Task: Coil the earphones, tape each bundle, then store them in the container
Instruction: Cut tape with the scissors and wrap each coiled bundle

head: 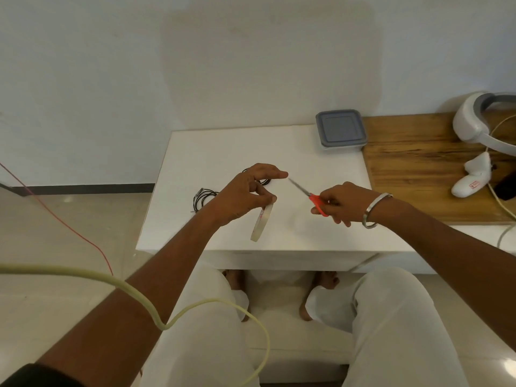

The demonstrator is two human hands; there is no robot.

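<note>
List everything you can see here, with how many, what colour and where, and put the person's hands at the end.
tape roll: 1, whitish, held above the table's near edge
scissors: 1, red handles, in the right hand, blades pointing toward the left hand
earphones: 2 black coils, on the table; one left of the left hand, one mostly hidden behind it
container: 1, grey lid on, far right corner of the table
table: 1, white, in front of the knees
wooden board: 1, brown, right of the table
headset: 1, white, on the board
controller: 1, white, on the board
left hand: pinches the tape roll
right hand: grips the scissors
</note>
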